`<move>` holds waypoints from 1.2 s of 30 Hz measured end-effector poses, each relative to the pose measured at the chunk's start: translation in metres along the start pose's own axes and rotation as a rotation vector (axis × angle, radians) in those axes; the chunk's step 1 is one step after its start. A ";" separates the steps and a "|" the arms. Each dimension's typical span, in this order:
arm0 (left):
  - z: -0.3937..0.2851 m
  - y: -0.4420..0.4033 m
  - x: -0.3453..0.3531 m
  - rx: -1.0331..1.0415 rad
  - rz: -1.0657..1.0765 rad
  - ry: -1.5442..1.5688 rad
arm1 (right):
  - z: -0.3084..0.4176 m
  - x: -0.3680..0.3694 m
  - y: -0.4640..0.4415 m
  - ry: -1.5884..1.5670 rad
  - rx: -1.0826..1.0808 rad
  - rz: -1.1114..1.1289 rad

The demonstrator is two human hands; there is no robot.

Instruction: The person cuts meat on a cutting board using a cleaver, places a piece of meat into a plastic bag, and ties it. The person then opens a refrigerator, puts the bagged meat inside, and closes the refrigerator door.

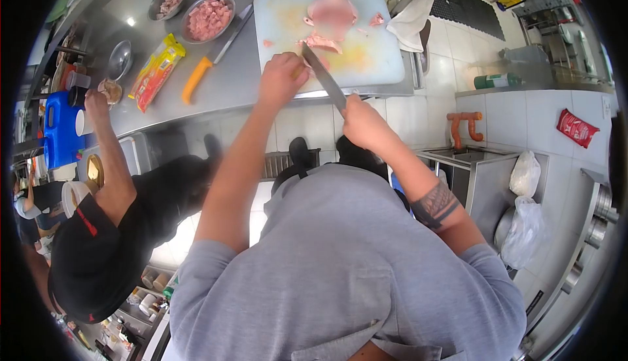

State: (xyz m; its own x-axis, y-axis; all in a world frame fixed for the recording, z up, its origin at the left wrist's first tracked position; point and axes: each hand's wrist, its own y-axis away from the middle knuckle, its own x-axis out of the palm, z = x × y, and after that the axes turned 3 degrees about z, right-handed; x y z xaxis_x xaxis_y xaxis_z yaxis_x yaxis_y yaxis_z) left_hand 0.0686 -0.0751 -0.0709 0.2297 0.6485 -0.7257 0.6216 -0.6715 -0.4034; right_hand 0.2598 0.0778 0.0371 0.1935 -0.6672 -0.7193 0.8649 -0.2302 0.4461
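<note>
My right hand (366, 122) is wrapped round the handle of a knife (327, 83), its blade pointing up and left over the front of the white cutting board (268, 17). Beside the blade, my left hand (283, 81) has its fingers curled at the board's front edge; whatever they hold is hidden. A cut strip of raw meat (325, 43) lies just beyond the knife tip. Behind it rests a large pale pink piece of raw meat (332, 13), partly blurred. A small meat scrap (377, 18) sits to its right.
Left of the board lie a yellow-handled knife (197, 79) and a yellow-red packet (157, 73). Metal bowls hold diced meat (209, 18) and more meat pieces (171, 3). A co-worker in black (104, 236) reaches over the steel counter (226, 89) at left, near a blue jug (60, 128).
</note>
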 end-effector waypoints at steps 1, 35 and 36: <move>-0.002 0.001 0.000 -0.002 0.003 -0.001 | -0.001 -0.002 0.001 -0.003 0.000 0.003; 0.003 0.003 -0.024 -0.161 -0.093 0.141 | 0.004 0.022 -0.025 -0.001 -0.104 -0.185; 0.005 0.008 -0.021 -0.134 -0.024 0.113 | 0.013 0.012 -0.011 -0.004 -0.093 -0.175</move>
State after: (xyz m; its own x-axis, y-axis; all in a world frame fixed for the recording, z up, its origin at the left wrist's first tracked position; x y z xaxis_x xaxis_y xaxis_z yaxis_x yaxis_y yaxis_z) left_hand 0.0644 -0.0958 -0.0617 0.2913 0.7049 -0.6468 0.7203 -0.6065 -0.3366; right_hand 0.2470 0.0626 0.0304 0.0342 -0.6257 -0.7793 0.9244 -0.2766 0.2627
